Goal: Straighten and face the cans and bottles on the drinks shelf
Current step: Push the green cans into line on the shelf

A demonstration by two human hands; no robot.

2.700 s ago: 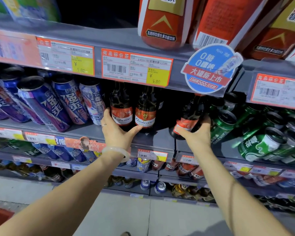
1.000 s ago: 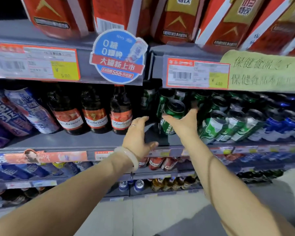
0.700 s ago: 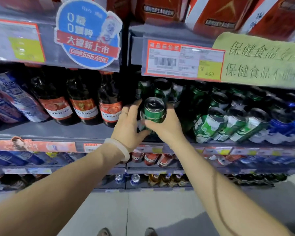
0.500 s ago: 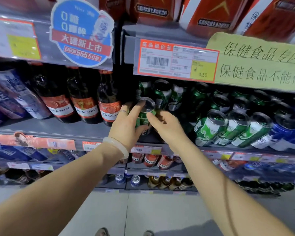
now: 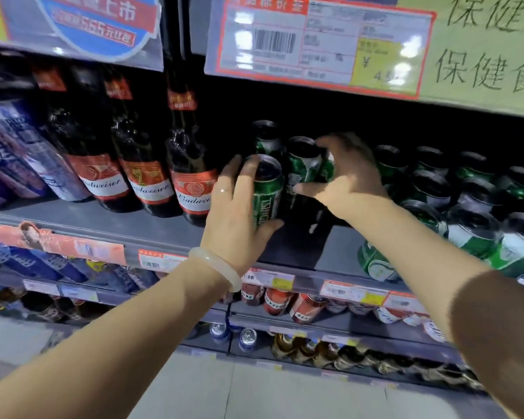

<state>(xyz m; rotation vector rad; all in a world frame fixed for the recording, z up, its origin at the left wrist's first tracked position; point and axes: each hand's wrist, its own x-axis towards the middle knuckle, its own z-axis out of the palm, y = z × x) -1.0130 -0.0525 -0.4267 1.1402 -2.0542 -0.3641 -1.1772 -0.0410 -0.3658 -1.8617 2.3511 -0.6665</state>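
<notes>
My left hand [image 5: 236, 213] grips a green beer can [image 5: 266, 189] standing near the front of the grey drinks shelf [image 5: 133, 234], just right of the Budweiser bottles [image 5: 191, 176]. My right hand [image 5: 345, 176] reaches further back, its fingers curled round a second green can [image 5: 303, 164] behind the first; a third can [image 5: 266, 137] stands deeper in. More green cans [image 5: 472, 222] fill the shelf to the right, partly behind my right forearm.
Tall blue cans [image 5: 22, 152] stand left of the bottles. A price-label strip [image 5: 315, 46] and a handwritten green sign [image 5: 490, 49] hang overhead. Lower shelves hold red cans [image 5: 285, 300] and more bottles. Grey floor lies below.
The view has moved closer to the shelf. My left hand keeps hold of the front green can, while my right hand has let go of it and reached back to the can behind.
</notes>
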